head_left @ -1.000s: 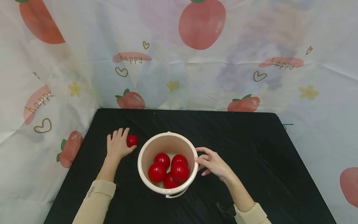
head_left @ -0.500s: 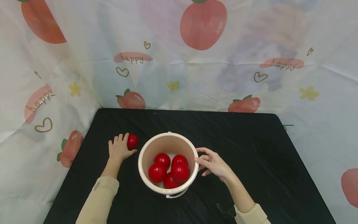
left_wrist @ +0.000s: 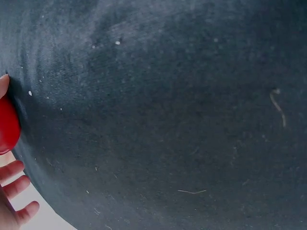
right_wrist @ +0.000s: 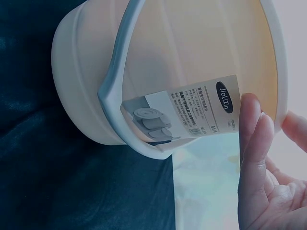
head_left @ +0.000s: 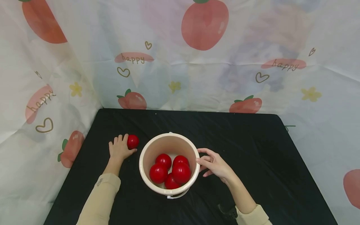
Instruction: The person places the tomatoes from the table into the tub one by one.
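Note:
A cream bucket (head_left: 169, 134) stands mid-table with several red balls (head_left: 181, 172) in it. My right hand (head_left: 215, 165) pinches its rim on the right side. In the right wrist view, fingers (right_wrist: 255, 158) lie against the bucket's outer wall (right_wrist: 182, 57), and the thumb meets the rim. One more red ball (head_left: 132, 142) lies on the table left of the bucket. My left hand (head_left: 119, 150) holds it between thumb and index finger. Only part of that ball (left_wrist: 7, 125) shows at the edge of the left wrist view, the thumb above it and other fingers below.
A black cloth (head_left: 244, 140) covers the table. Patterned curtains (head_left: 174, 31) hang behind and at the left. The bucket's pale handle (right_wrist: 115, 91) hangs down its outside, near a printed label (right_wrist: 211, 105).
My left hand has shifted slightly toward me and turned a little about the loose red ball. The ball, bucket and right hand stay nearly where they were.

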`<state>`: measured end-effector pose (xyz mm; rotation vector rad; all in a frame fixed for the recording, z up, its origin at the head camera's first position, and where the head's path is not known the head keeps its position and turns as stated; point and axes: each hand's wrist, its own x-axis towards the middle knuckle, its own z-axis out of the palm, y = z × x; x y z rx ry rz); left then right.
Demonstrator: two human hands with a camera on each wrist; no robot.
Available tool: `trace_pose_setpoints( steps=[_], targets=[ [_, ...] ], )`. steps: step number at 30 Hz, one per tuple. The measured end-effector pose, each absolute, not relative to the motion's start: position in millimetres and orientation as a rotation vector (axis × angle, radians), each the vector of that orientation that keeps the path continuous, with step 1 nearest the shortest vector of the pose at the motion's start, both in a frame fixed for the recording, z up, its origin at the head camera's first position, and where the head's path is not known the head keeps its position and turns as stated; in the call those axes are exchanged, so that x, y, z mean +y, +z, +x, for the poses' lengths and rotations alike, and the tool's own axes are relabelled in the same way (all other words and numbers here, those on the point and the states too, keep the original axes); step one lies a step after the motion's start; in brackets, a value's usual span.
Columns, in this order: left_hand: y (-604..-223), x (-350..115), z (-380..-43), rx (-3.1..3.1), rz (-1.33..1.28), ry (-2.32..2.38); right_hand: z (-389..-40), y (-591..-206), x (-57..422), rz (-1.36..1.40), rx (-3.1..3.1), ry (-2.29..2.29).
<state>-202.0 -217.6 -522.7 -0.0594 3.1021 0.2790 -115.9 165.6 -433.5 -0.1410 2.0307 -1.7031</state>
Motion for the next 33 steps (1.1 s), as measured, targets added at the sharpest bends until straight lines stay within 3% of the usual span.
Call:
trace_pose_setpoints(
  steps=[14, 33],
  targets=[
    [-515, -217, -203, 3.159, 0.016, 0.165, -117, -433, 166, -0.139, 2.021, -1.706],
    [-403, -167, -177, 3.585, 0.554, 0.093, -117, -433, 166, -0.14, 2.011, -1.703]
  ],
)
